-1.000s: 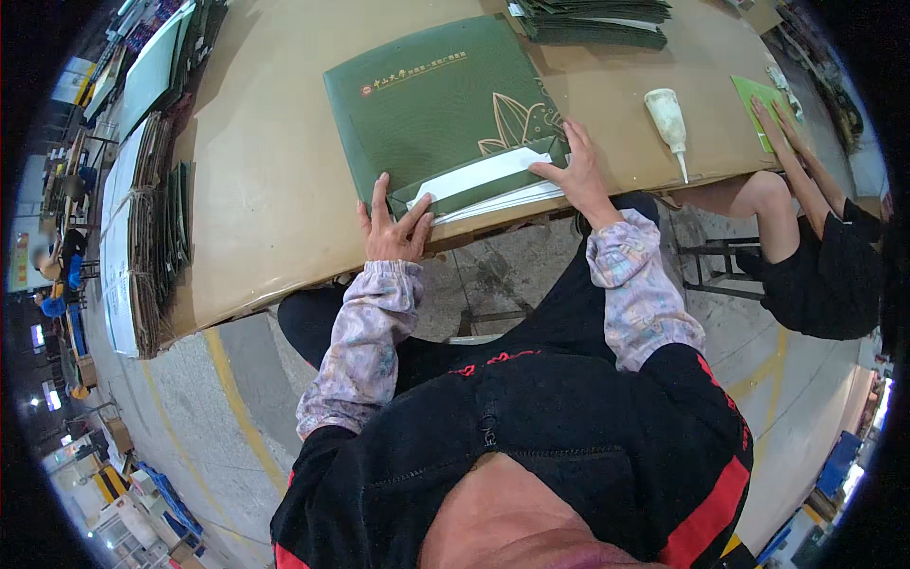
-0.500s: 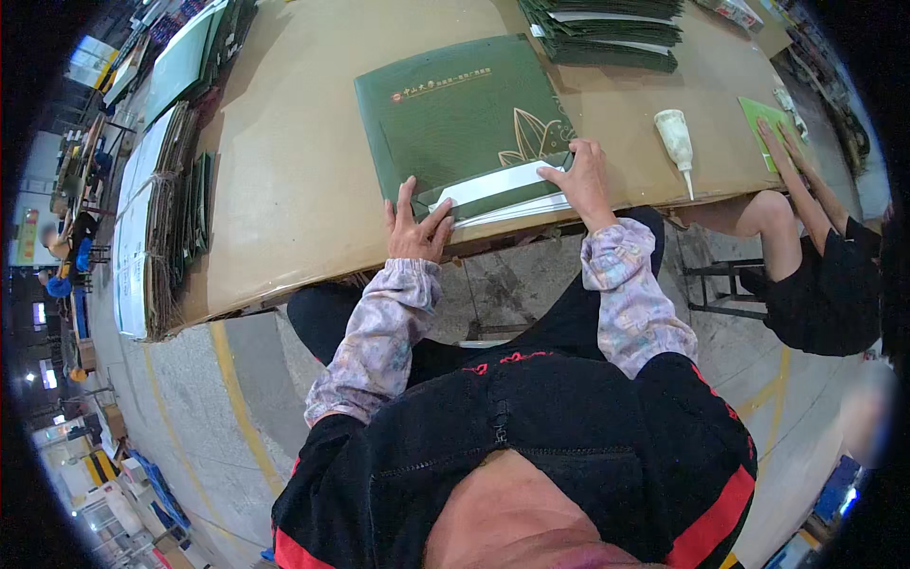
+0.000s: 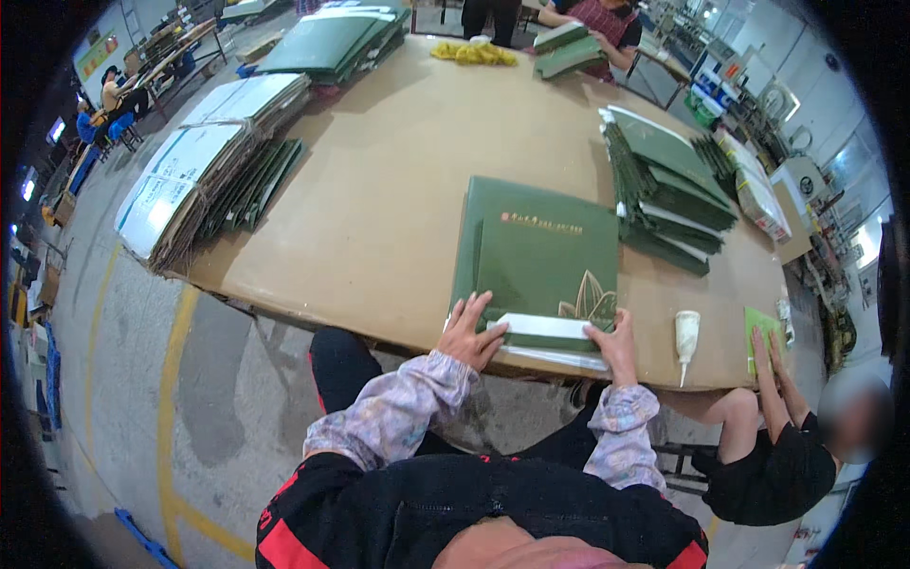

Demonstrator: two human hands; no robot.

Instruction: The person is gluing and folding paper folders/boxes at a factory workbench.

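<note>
A flat green paper bag (image 3: 531, 247) with gold print lies near the table's front edge, a thinner flap folded up along its near end. Across that flap runs a white paper strip (image 3: 550, 326). My left hand (image 3: 464, 337) rests at the bag's near left corner, its fingers spread, the thumb by the strip's left end. At the near right corner, my right hand (image 3: 616, 348) grips the folded edge, with its thumb at the strip's right end. To the right of it stands a white squeeze bottle (image 3: 686, 341), nozzle toward me.
Stacked green bags (image 3: 664, 190) sit at the right, beside a wrapped package (image 3: 754, 185). A tied bundle of white-and-brown sheets (image 3: 194, 166) lies at the left. A co-worker's hands (image 3: 766, 346) press a light green sheet. Yellow gloves (image 3: 474, 53) lie at the far edge.
My view has tilted up and turned, showing more of the table and another person across it. Both hands are still at the two ends of the bag's folded flap.
</note>
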